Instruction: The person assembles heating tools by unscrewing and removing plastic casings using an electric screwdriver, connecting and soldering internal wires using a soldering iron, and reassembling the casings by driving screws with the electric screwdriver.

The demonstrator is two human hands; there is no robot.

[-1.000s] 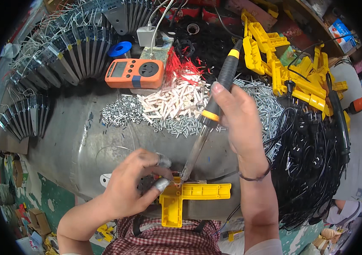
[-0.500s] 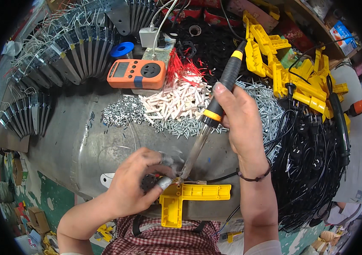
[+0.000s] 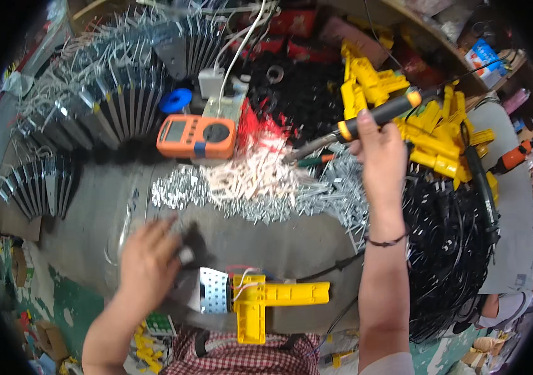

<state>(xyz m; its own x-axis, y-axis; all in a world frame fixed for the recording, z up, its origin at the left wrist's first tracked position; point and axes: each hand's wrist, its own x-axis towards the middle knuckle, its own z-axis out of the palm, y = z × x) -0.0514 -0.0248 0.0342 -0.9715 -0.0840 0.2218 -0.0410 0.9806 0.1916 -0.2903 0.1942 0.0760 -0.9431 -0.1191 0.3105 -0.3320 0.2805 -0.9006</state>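
Note:
My right hand grips a soldering iron by its black handle with yellow bands. The iron's metal shaft points left over the heap of white sleeves. Low over the bench at the left, my left hand has its fingers stretched and apart, blurred by motion, with nothing visible in them. A yellow plastic handle shell lies near the bench's front edge, its ribbed inside facing up. Against its left side sits a perforated metal plate. Thin wires run from it into the shell. A black cord leads off rightward.
Beyond the shell are piles of nuts and screws. An orange meter and blue spool stand behind. Metal blades fill the back left; yellow shells and black cables crowd the right.
My right hand has lifted the soldering iron off the shell's wires and swung it up and away. My left hand has moved left from the shell, and the perforated plate now shows.

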